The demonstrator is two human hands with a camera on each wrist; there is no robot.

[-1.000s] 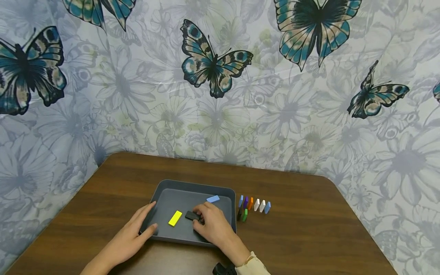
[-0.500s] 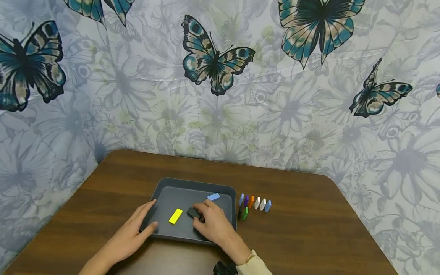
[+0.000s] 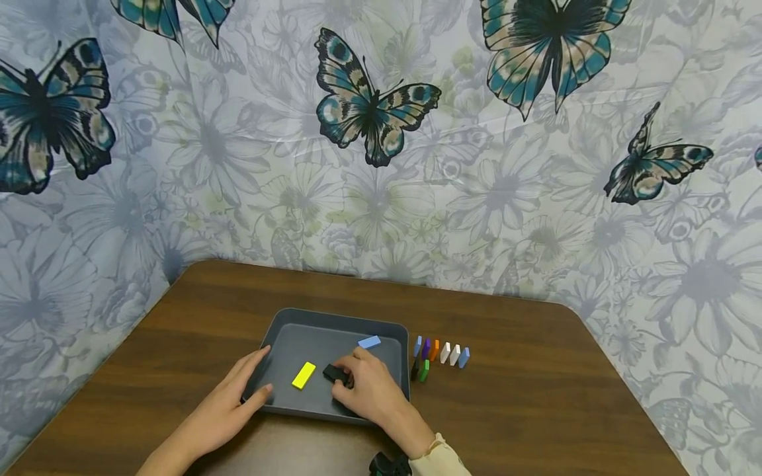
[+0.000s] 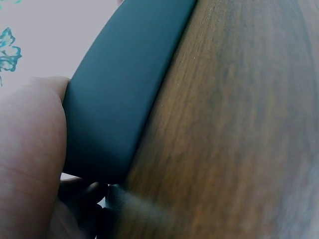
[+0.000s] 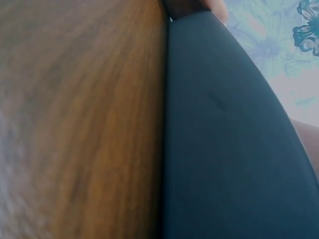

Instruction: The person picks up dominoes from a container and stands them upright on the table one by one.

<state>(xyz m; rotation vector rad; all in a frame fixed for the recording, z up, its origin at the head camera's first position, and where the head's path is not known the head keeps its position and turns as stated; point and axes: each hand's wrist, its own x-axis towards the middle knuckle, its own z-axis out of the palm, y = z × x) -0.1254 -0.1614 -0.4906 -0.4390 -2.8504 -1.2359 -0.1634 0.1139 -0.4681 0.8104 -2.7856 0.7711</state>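
Note:
A dark grey tray (image 3: 333, 416) lies on the wooden table, and its side walls fill much of both wrist views. My right hand (image 3: 372, 390) reaches over the tray's right part and pinches a black domino block (image 3: 335, 373) between thumb and fingers, close over the tray floor. The fingers hide part of that block. A yellow domino block (image 3: 303, 375) lies flat left of it, and a blue domino block (image 3: 369, 342) lies near the back right. At the tray's left edge rests my left hand (image 3: 229, 400), fingers extended and thumb at the front left corner.
Right of the tray, several small coloured domino blocks stand upright: an orange block (image 3: 434, 350), white ones, blue ones, a purple one, a green block (image 3: 424, 371) and a black one. A patterned butterfly cloth (image 3: 381, 218) hangs behind the table (image 3: 512, 410).
The black domino block has shifted slightly and turned in my right hand's fingers. My left hand stays at the tray's edge. The view has moved a little.

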